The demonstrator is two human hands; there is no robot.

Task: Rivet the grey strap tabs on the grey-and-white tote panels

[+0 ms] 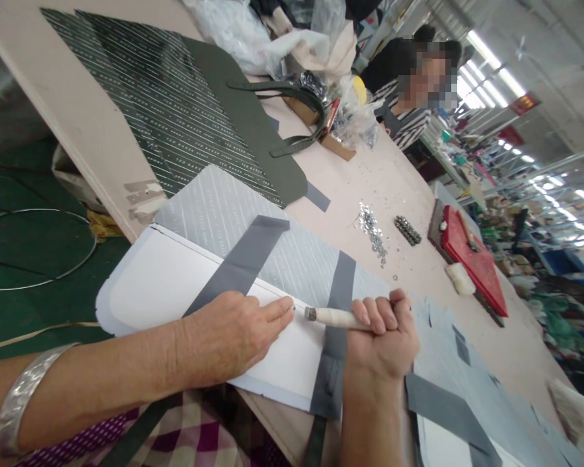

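My left hand rests over a white board panel, thumb and fingertips pinched together. A tiny shiny bit shows at the fingertips, too small to name. In my right hand, closed in a fist, is a rod-shaped tool with a white-wrapped handle and a dark metal end. That end points at my left fingertips, a small gap away. Beneath both hands lies a pale grey striped fabric piece, joined along the white panel. Two dark grey straps cross it.
Dark striped bag panels with a black handle lie at the back left. Small loose metal pieces and a dark studded block are on the table. Further right sits a red slab. A person is behind the table.
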